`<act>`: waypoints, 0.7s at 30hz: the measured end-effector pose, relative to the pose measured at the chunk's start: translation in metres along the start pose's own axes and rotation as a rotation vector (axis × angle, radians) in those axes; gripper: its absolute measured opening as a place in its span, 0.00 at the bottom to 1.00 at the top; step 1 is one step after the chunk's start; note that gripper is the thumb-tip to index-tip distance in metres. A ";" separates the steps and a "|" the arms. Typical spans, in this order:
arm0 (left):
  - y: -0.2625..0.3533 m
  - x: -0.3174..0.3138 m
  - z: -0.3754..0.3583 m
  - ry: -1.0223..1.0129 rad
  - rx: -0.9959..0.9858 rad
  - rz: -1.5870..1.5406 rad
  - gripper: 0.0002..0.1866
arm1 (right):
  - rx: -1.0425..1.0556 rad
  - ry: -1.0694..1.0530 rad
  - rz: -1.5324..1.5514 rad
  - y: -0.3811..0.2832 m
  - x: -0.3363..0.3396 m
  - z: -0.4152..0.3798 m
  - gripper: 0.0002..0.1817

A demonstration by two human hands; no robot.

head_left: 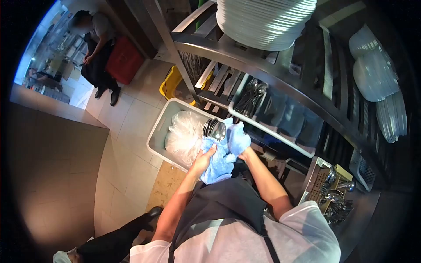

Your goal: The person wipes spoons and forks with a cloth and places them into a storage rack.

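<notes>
A blue cloth (218,165) hangs between my two hands, bunched up at its right side. My left hand (203,158) is closed on the cloth, with the thumb on top. A stack of small round metal dishes (214,129) rests against the cloth just above that hand. My right hand (246,154) is under the right part of the cloth, and its fingers are mostly hidden. Beneath and to the left is a grey bin (157,139) with a clear plastic bag (186,133) in it.
A metal rack (258,72) carries stacked plates (266,22), and a tray (272,135) with cutlery. More cutlery lies in a basket (316,186) at right. A yellow bucket (172,83) stands behind the bin. One person (97,48) is at upper left, another (118,234) at lower left.
</notes>
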State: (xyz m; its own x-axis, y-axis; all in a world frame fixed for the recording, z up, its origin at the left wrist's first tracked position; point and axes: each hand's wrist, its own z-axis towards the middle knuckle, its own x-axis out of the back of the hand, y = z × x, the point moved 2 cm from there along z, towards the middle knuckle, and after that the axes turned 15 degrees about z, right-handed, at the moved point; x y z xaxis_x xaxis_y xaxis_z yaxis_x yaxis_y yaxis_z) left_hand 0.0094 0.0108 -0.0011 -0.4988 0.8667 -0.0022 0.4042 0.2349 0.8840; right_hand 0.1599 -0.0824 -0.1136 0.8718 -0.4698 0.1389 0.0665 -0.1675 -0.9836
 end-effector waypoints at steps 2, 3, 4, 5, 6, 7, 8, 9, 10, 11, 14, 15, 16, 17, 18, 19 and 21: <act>0.004 0.003 -0.001 -0.127 0.057 -0.106 0.15 | -0.020 0.421 -0.206 -0.052 -0.025 0.001 0.16; 0.008 0.004 -0.002 -0.133 0.058 -0.100 0.15 | -0.060 0.436 0.093 -0.082 -0.021 0.008 0.13; 0.012 0.003 -0.003 -0.151 0.005 -0.035 0.14 | -0.022 0.414 0.302 -0.109 -0.020 0.002 0.11; 0.015 0.003 -0.004 -0.170 -0.047 0.030 0.14 | 0.018 0.389 0.510 -0.123 -0.020 -0.002 0.10; 0.015 0.002 -0.005 -0.178 -0.048 0.036 0.14 | 0.040 0.395 0.554 -0.124 -0.018 -0.002 0.09; 0.014 0.002 -0.007 -0.136 -0.048 0.051 0.13 | 0.042 0.403 0.555 -0.126 -0.015 -0.001 0.09; 0.016 0.002 -0.009 -0.094 -0.048 0.066 0.13 | 0.096 0.444 0.538 -0.126 -0.011 -0.001 0.10; 0.017 0.002 -0.012 -0.098 -0.048 0.066 0.13 | 0.149 0.483 0.520 -0.127 -0.006 -0.001 0.10; 0.019 0.003 -0.016 -0.084 -0.074 0.157 0.11 | 0.153 0.525 0.550 -0.118 0.000 0.001 0.13; 0.025 0.003 -0.020 -0.071 -0.102 0.246 0.09 | 0.214 0.646 0.613 -0.125 0.005 0.004 0.11; 0.043 0.002 -0.034 -0.030 -0.165 0.421 0.07 | 0.303 0.781 0.777 -0.137 0.019 0.000 0.04; 0.042 0.002 -0.037 -0.036 -0.167 0.421 0.07 | 0.301 0.774 0.795 -0.137 0.026 0.000 0.03; 0.041 0.004 -0.040 0.055 -0.127 0.410 0.07 | 0.375 0.752 0.900 -0.138 0.032 -0.002 0.04; 0.042 0.005 -0.043 0.144 -0.093 0.401 0.06 | 0.458 0.730 1.004 -0.147 0.037 -0.004 0.04; 0.053 0.004 -0.050 0.267 -0.118 0.412 0.06 | 0.448 0.756 1.062 -0.150 0.040 -0.004 0.03; 0.051 0.006 -0.049 0.251 -0.137 0.415 0.06 | 0.469 0.769 1.053 -0.120 0.043 0.003 0.03; 0.042 0.015 -0.043 0.265 -0.127 0.303 0.07 | 0.524 0.647 0.964 -0.033 0.048 0.019 0.07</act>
State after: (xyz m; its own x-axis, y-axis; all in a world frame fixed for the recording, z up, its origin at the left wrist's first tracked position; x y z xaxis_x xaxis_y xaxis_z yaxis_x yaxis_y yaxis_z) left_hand -0.0143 0.0148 0.0567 -0.5586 0.7412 0.3722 0.4737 -0.0832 0.8767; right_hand 0.2086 -0.0827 -0.0767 0.2885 -0.5702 -0.7692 -0.1472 0.7674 -0.6241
